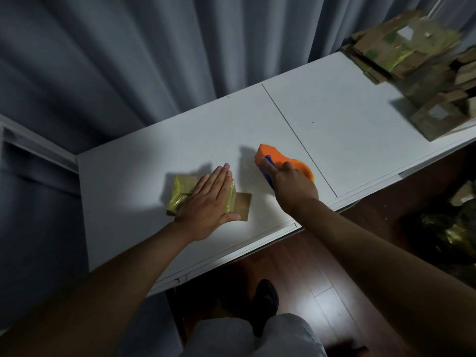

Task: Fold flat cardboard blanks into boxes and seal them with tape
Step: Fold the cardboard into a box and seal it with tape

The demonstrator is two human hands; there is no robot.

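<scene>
Small box [183, 193]: brown cardboard, yellow-green tape. Tape dispenser [277, 157]: bright orange, blue part. Table [334, 119]: white, thin dark seam line. Curtain [128, 60]: grey-blue. Floor [304, 261]: reddish-brown wood. Box pile [412, 60]: brown, yellow-green tape, white labels.

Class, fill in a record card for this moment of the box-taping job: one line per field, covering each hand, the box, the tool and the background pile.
left hand: flat, straight fingers pressing on the box
right hand: gripping the tape dispenser
box: small cardboard, yellowish tape, one flap sticking out
tape dispenser: orange, blue handle, on the table
table: white
box pile: far right, blurred
</scene>
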